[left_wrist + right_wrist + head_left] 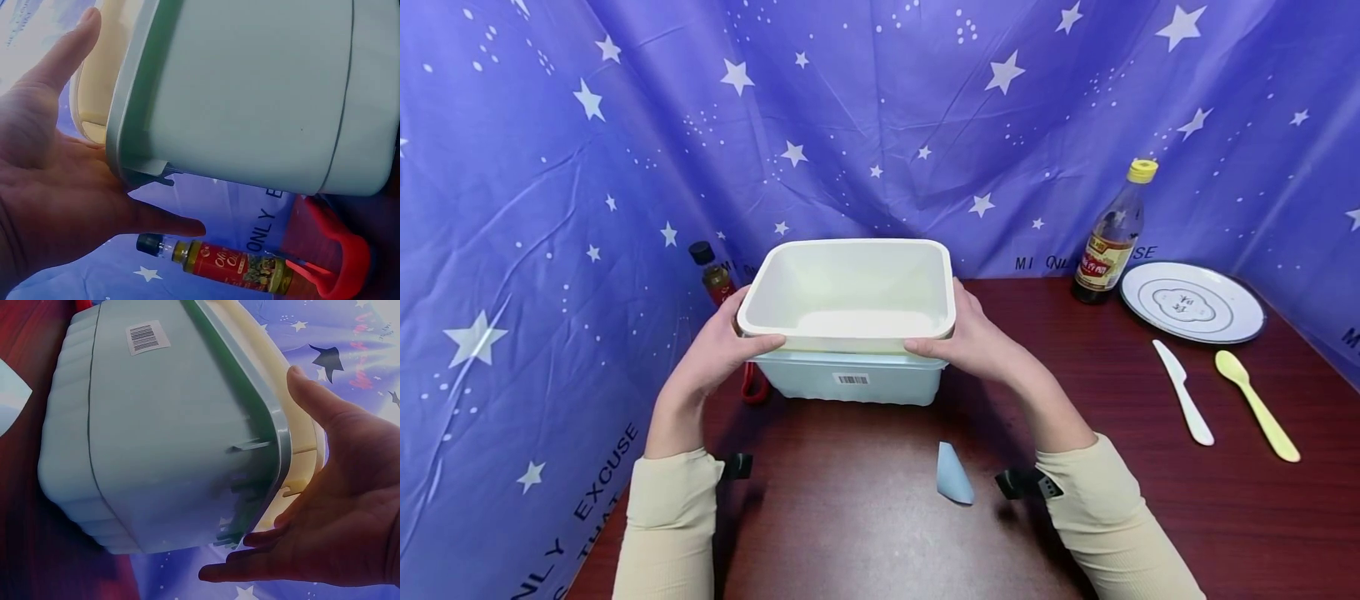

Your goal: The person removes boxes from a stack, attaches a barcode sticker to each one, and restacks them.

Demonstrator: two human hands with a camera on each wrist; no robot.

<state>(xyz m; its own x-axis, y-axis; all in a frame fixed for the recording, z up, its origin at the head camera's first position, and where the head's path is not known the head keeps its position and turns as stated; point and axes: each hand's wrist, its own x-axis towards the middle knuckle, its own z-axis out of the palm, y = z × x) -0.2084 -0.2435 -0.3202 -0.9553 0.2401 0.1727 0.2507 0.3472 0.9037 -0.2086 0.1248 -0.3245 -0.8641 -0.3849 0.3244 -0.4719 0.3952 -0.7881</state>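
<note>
A cream plastic tub [876, 287], its hollow facing up, stands out above the rim of a light blue plastic tub [891, 379] with a barcode label. The blue tub hides how far down the cream one reaches. My left hand [718, 342] holds the cream tub's left end, thumb along the front rim and the other fingers round the side. At the opposite end my right hand [981, 337] holds it the same way. Both wrist views show several fingers fairly straight beside the blue tub's rim [119, 125].
An olive oil bottle [219, 265] and a red handle [344, 269] stand left of the tubs. Light blue scrap [953, 475] lies in front. At right are a dark sauce bottle [1105, 250], a plate [1232, 321], a white knife [1183, 396] and a yellow spoon [1258, 408].
</note>
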